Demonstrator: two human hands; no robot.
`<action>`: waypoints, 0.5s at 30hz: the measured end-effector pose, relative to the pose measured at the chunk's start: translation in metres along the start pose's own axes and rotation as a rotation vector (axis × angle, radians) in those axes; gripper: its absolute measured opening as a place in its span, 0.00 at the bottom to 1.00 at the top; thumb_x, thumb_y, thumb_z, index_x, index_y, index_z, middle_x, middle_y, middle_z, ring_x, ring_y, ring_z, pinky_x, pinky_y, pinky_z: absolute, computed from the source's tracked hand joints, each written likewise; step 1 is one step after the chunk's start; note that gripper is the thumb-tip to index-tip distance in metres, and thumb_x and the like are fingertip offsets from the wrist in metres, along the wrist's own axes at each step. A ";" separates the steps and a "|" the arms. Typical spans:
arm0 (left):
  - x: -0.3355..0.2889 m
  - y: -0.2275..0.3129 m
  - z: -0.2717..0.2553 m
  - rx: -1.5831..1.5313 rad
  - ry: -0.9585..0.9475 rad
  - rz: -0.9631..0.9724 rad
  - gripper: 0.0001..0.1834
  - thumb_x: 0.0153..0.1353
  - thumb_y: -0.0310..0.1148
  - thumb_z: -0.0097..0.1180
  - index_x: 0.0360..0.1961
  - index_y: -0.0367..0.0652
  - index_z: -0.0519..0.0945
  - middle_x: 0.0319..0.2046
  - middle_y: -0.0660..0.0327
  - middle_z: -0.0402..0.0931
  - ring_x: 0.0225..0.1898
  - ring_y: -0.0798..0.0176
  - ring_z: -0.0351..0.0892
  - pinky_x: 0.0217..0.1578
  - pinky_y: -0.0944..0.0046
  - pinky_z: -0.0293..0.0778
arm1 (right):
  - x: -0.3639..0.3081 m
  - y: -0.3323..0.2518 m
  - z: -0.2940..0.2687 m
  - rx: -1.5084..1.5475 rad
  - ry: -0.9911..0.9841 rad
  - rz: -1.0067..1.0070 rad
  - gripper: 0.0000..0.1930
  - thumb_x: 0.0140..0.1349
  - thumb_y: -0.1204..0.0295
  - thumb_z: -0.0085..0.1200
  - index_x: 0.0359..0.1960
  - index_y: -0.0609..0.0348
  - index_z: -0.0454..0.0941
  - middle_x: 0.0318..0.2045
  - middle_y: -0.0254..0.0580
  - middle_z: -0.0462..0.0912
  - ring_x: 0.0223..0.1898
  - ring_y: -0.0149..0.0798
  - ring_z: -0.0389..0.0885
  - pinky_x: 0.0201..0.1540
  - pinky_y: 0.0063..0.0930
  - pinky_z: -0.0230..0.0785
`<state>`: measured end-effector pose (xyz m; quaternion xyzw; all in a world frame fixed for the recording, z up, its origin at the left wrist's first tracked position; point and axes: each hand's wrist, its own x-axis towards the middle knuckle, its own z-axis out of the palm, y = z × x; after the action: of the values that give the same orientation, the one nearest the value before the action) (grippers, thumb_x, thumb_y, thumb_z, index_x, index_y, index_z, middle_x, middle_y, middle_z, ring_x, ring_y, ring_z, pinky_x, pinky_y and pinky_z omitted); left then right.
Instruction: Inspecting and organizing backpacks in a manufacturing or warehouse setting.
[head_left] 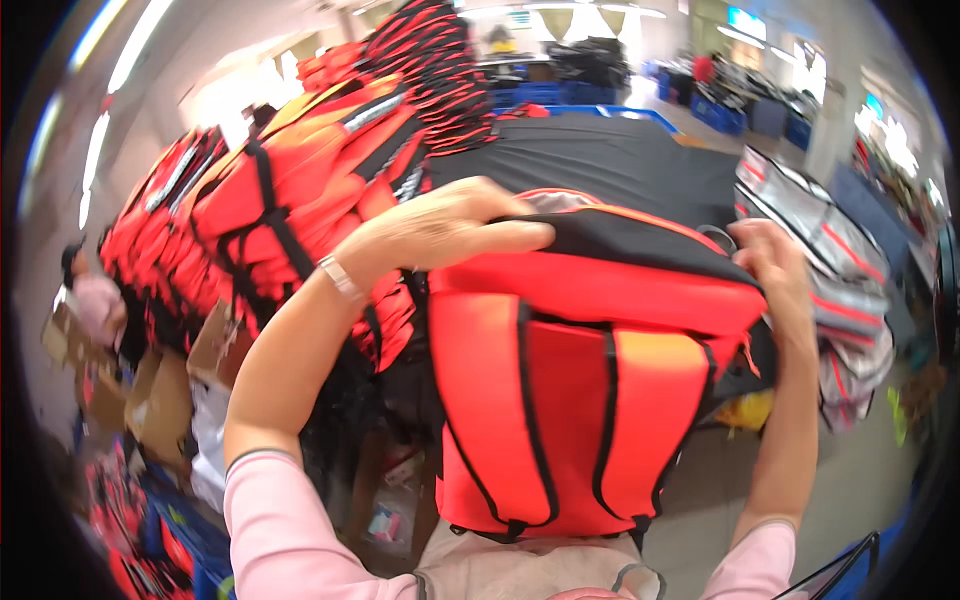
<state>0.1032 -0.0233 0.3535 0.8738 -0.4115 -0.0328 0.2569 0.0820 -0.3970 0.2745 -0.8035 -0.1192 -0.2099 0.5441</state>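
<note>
A bright red-orange backpack (570, 400) with black trim leans upright against my front, its two padded shoulder straps facing me. Its black top panel (640, 240) is bent, and the grey lining shows a little at the far edge. My left hand (465, 225) grips the top left rim, thumb on the near side and the other fingers partly hidden behind it. At the top right corner, my right hand (778, 260) is closed with curled fingers on the bag's edge. Beside those fingers shows a thin grey ring (716, 238), too blurred to name.
Red-orange backpacks (290, 190) are heaped at left, with a tall stack of red and black pieces (425, 70) behind. A black-covered table (610, 150) lies ahead. Grey bags with red stripes (815, 230) hang at right. Cardboard boxes (160, 400) and another person (95, 300) are at far left.
</note>
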 end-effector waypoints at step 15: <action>-0.033 -0.066 0.050 -0.670 0.269 0.159 0.28 0.61 0.54 0.59 0.45 0.37 0.81 0.33 0.67 0.78 0.37 0.74 0.74 0.41 0.71 0.71 | -0.018 -0.078 0.071 -0.609 -0.119 -0.633 0.09 0.71 0.71 0.45 0.37 0.67 0.72 0.20 0.46 0.69 0.20 0.39 0.65 0.25 0.33 0.58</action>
<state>0.1140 0.0148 0.2735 0.7030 -0.4069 -0.0304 0.5825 0.0477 -0.3010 0.3078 -0.8617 -0.3234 -0.3453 0.1836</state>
